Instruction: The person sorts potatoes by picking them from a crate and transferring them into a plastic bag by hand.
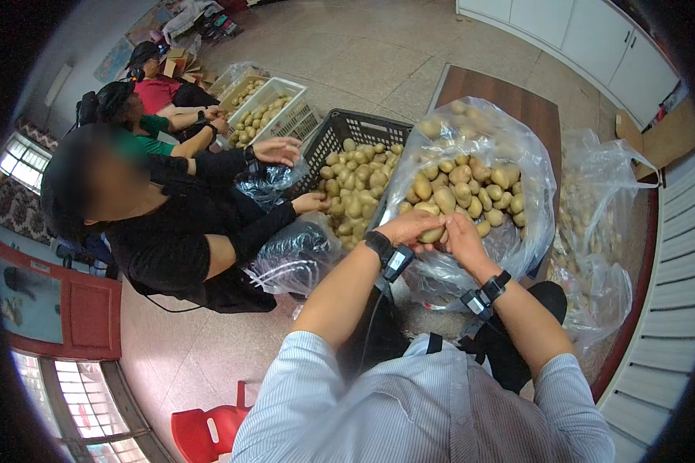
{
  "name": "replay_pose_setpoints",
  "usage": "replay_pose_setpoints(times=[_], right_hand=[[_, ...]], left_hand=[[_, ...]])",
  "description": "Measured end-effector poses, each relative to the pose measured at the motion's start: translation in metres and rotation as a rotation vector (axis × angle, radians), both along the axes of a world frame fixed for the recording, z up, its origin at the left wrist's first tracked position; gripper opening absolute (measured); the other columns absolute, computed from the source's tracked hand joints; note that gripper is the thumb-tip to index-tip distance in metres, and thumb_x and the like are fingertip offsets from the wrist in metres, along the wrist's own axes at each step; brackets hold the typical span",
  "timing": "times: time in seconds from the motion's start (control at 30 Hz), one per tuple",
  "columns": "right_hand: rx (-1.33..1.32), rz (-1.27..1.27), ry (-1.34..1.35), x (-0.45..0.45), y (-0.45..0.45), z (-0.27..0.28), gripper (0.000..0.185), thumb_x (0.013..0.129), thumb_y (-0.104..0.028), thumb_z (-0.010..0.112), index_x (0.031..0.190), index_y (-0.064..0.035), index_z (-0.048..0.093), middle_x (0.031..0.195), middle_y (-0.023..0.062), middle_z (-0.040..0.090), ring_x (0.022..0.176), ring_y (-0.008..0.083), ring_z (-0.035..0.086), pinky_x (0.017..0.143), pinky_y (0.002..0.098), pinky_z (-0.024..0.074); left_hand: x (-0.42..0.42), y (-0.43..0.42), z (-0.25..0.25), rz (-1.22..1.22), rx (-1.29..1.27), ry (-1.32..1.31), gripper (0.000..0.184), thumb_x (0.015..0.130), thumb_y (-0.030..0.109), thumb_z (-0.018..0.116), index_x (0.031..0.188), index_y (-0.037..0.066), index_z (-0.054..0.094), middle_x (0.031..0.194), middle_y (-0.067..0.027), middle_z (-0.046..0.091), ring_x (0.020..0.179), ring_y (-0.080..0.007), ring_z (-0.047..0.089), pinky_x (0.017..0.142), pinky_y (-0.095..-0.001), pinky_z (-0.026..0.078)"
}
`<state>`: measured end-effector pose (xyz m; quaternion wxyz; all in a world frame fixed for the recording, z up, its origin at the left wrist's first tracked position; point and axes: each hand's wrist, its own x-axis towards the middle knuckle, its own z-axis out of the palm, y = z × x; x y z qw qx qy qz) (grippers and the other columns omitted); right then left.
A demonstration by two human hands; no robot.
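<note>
My left hand (409, 228) has its fingers wrapped round an oval brownish-green kiwifruit (432, 234), held over the near edge of a large clear plastic bag (537, 231). At the fruit's right end, the fingers of my right hand (465, 241) are closed in a pinch against it; the fingertips are partly hidden. Many loose kiwifruit (475, 189) lie inside the opened bag, just beyond my hands. Black bands with small devices are on both my wrists.
Left of the bag stands a black crate (346, 123) of kiwifruit, where a co-worker in black (185, 224) reaches in. Farther off are a white crate (293, 96) and two more people. Another filled plastic bag (594, 224) lies right of the brown table (490, 83). A red stool (208, 428) stands behind left.
</note>
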<state>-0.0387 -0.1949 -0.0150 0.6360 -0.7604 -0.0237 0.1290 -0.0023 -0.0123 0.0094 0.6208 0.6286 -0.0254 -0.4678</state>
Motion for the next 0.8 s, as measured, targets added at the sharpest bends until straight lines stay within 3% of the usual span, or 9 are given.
replay_pose_setpoints(times=[0.13,0.2,0.27,0.33,0.4,0.43,0.53,0.67,0.8], right_hand=[[0.058,0.007,0.014,-0.002,0.001,0.0,0.02,0.097,-0.018,0.046,0.095,-0.0016,0.056,0.067,0.0019,0.056,0.054,0.0097,0.05,0.05,0.0251,0.0415],[0.057,-0.008,0.019,-0.005,-0.002,-0.005,0.02,0.097,-0.019,0.045,0.095,-0.0023,0.056,0.068,-0.0003,0.055,0.053,0.0074,0.047,0.049,0.0228,0.0397],[-0.027,0.032,-0.033,-0.007,-0.007,-0.018,0.022,0.093,-0.019,0.053,0.092,0.0023,0.06,0.071,0.0066,0.061,0.063,0.0139,0.057,0.058,0.0298,0.0463],[-0.075,0.022,-0.014,-0.013,-0.014,-0.024,0.024,0.09,-0.02,0.056,0.092,0.0028,0.062,0.073,0.0099,0.063,0.068,0.0184,0.06,0.064,0.0325,0.0475],[-0.221,0.116,-0.11,-0.018,-0.02,-0.033,0.026,0.089,-0.022,0.057,0.095,0.002,0.063,0.075,0.0145,0.064,0.07,0.0237,0.061,0.066,0.0344,0.0477],[-0.272,0.149,-0.155,-0.02,-0.024,-0.037,0.026,0.088,-0.024,0.056,0.095,0.0006,0.064,0.081,0.0186,0.065,0.075,0.0311,0.062,0.07,0.0379,0.0481],[-0.387,0.153,-0.171,-0.028,-0.032,-0.039,0.026,0.088,-0.023,0.056,0.094,0.0002,0.064,0.084,0.0202,0.065,0.079,0.036,0.062,0.072,0.0407,0.0482],[-0.323,0.089,-0.201,-0.035,-0.04,-0.041,0.025,0.087,-0.023,0.056,0.095,-0.0002,0.064,0.089,0.0212,0.065,0.085,0.0389,0.061,0.075,0.0425,0.0479],[-0.45,0.104,-0.21,-0.032,-0.047,-0.047,0.023,0.086,-0.019,0.054,0.095,-0.0009,0.064,0.095,0.0224,0.064,0.09,0.0387,0.06,0.079,0.0436,0.0474]], left_hand=[[0.003,0.003,-0.01,-0.102,-0.047,-0.308,0.043,0.09,0.039,0.057,0.116,0.004,0.054,0.092,-0.0069,0.061,0.067,-0.0161,0.064,0.052,-0.0276,0.052],[-0.002,0.004,0.014,0.19,0.111,-0.026,0.04,0.089,0.035,0.06,0.115,0.004,0.055,0.091,-0.0069,0.061,0.065,-0.0152,0.063,0.05,-0.0256,0.051],[-0.001,0.007,0.014,0.299,0.066,0.02,0.042,0.09,0.038,0.059,0.115,0.005,0.052,0.091,-0.0072,0.06,0.058,-0.0157,0.058,0.045,-0.0235,0.047],[0.006,0.015,0.0,0.353,-0.093,0.036,0.036,0.092,0.035,0.055,0.107,0.003,0.053,0.079,-0.0067,0.059,0.054,-0.014,0.056,0.039,-0.0246,0.041],[0.01,0.022,-0.008,0.449,-0.058,0.064,0.035,0.093,0.036,0.054,0.109,0.006,0.052,0.084,-0.0071,0.059,0.056,-0.0148,0.054,0.042,-0.0249,0.041],[0.011,0.026,-0.01,0.561,-0.015,0.086,0.034,0.094,0.037,0.052,0.111,0.008,0.051,0.088,-0.0074,0.059,0.058,-0.0156,0.052,0.044,-0.0252,0.041],[0.024,0.044,-0.033,0.687,-0.028,0.106,0.031,0.096,0.036,0.049,0.111,0.009,0.05,0.088,-0.0075,0.06,0.06,-0.0172,0.052,0.045,-0.0272,0.041],[0.028,0.068,-0.037,0.727,0.087,0.043,0.034,0.097,0.035,0.045,0.112,0.005,0.048,0.095,-0.0146,0.059,0.074,-0.025,0.062,0.055,-0.0357,0.054],[0.032,0.094,-0.062,0.917,-0.089,0.122,0.034,0.097,0.029,0.045,0.114,0.0,0.046,0.098,-0.0172,0.058,0.079,-0.0281,0.064,0.06,-0.0383,0.058]])
